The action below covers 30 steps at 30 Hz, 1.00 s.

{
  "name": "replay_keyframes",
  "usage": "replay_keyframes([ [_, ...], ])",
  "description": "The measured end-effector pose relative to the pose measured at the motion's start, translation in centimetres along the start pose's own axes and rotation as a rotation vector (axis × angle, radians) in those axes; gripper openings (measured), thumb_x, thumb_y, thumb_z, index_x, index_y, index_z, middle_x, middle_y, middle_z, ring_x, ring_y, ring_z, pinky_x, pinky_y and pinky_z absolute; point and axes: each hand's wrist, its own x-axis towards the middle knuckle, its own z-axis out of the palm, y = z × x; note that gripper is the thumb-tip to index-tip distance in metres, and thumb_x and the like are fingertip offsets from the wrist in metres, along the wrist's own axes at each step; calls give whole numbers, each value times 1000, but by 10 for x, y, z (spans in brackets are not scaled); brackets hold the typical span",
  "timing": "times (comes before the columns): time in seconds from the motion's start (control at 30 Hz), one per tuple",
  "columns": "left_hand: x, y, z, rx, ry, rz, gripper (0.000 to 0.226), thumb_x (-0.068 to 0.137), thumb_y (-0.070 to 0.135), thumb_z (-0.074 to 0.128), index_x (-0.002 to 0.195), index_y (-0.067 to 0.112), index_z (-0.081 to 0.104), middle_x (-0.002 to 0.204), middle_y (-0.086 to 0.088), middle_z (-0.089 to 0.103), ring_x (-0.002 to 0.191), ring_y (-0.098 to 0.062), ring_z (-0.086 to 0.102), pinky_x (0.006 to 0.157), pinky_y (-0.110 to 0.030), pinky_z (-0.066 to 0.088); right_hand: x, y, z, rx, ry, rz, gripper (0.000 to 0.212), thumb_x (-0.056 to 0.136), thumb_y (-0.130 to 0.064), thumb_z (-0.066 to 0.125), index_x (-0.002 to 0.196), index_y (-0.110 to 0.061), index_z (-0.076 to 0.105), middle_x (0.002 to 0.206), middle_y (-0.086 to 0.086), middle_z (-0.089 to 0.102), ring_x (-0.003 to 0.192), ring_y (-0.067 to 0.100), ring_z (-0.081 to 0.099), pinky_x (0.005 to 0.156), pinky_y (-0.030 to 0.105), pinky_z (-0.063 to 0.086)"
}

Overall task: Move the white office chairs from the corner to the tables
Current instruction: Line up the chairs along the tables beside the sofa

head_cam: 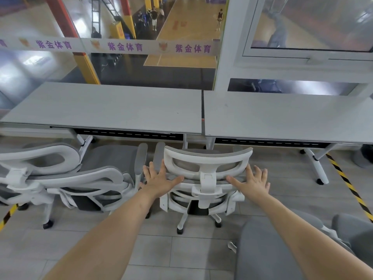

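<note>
tables [105, 106], chair [207, 158] between hands [161, 178]

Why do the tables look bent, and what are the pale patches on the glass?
Head view: the wide-angle lens bows straight lines, so the tables' front edges curve near the frame's sides. The glass wall carries hazy reflections of ceiling lights. Both hands, left and right, and the white office chair look fairly sharp, under soft lighting.

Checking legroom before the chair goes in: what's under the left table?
Under the left table: a black slotted tray, white legs, bare floor. Chairs hide the rest.
</note>
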Motion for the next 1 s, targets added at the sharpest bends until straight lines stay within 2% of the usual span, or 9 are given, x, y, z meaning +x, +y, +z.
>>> replay_keyframes([
  [0.17, -2, 1, -1, 16, 13, 3, 124, 72, 99, 46, 159, 44, -22, 166, -3, -37, 148, -29, -43, 120, -70, -2, -1, -1, -1, -36, -5, 2, 129, 57, -108, 35, 161, -39, 1, 171, 0, -3, 155, 28, -24, 123, 64, 1],
  [0.3, -7, 4, 7, 33, 74, 2, 116, 77, 98, 34, 161, 39, -20, 167, -2, -35, 150, -32, -39, 122, -67, -6, -5, 0, -1, -50, -2, 22, 124, 64, -105, 34, 162, -37, 1, 172, -1, -6, 155, 27, -25, 123, 62, -2],
  [0.4, -18, 7, 23, 43, 185, 12, 97, 92, 85, 25, 165, 32, -12, 171, -3, -26, 153, -35, -32, 125, -61, -4, -16, -1, 2, 1, 28, 14, 106, 81, -93, 34, 164, -31, 8, 173, 0, -7, 155, 26, -24, 125, 61, 0],
  [0.53, -40, 11, 47, 105, 261, 87, 78, 105, 62, 24, 167, 25, -5, 171, -8, -23, 155, -39, -25, 126, -57, -5, -39, 10, 8, -15, 77, -75, 76, 100, -64, 34, 163, -26, 17, 173, 3, -4, 158, 29, -14, 125, 60, 7],
  [0.6, -55, 13, 57, 142, 262, 126, 73, 108, 55, 26, 167, 24, -4, 172, -11, -21, 157, -39, -18, 127, -57, -2, -53, 21, 10, -61, 102, -166, 68, 99, -61, 37, 158, -30, 26, 171, 3, 6, 158, 31, -3, 123, 59, 15],
  [0.67, -71, 15, 69, 175, 261, 150, 70, 108, 52, 26, 167, 24, -1, 173, -11, -16, 159, -36, -12, 127, -57, 3, -70, 34, 8, -64, 124, -240, 55, 96, -60, 40, 144, -32, 43, 159, 2, 28, 154, 31, 16, 119, 56, 29],
  [0.77, -102, 25, 90, 140, 271, 171, 65, 108, 51, 29, 165, 23, 14, 173, -10, 9, 158, -32, 8, 124, -58, 18, -98, 54, 2, -60, 115, -287, 43, 99, -49, 45, 133, -26, 59, 146, -1, 49, 144, 24, 35, 112, 49, 39],
  [0.87, -148, 43, 116, 100, 293, 169, 57, 108, 46, 30, 158, 19, 30, 165, -8, 28, 151, -31, 26, 117, -55, 33, -130, 80, -5, -48, 129, -344, 42, 102, -43, 47, 137, -23, 59, 146, 1, 52, 141, 26, 41, 109, 47, 41],
  [1.0, -211, 65, 163, 91, 344, 139, 51, 108, 43, 33, 153, 21, 40, 159, -9, 38, 145, -30, 37, 110, -51, 40, -177, 127, -21, -62, 159, -457, 37, 102, -36, 50, 134, -20, 62, 142, 1, 56, 135, 26, 47, 106, 45, 43],
])
